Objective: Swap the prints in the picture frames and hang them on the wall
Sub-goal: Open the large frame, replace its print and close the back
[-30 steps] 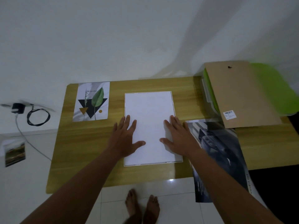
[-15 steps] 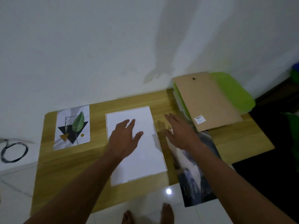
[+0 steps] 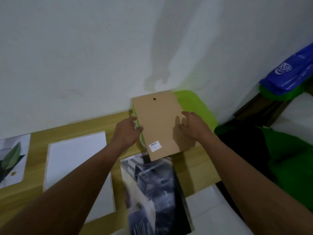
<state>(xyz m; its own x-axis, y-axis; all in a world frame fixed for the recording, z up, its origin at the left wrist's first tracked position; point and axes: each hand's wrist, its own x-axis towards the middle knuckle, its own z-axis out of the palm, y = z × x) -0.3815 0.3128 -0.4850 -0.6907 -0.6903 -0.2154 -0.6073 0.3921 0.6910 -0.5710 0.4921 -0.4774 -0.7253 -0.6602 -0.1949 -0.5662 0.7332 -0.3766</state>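
Two loose prints, leaf print (image 3: pixel 11 160) and car print (image 3: pixel 155 192), lie on our bench (image 3: pixel 194 167); left hand (image 3: pixel 127 131) and right hand (image 3: pixel 194 128) grip the backing board (image 3: pixel 160 121) in curled fingers at far right. We judge nothing reframed or hung yet.

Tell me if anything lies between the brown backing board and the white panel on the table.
Nothing visible does: only bare table separates the brown backing board from the white panel, apart from the left hand itself.

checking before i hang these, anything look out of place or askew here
The dark print hangs over the front edge of the table and could slip off. The brown backing board lies skewed on the green lid, jutting past it toward the print.
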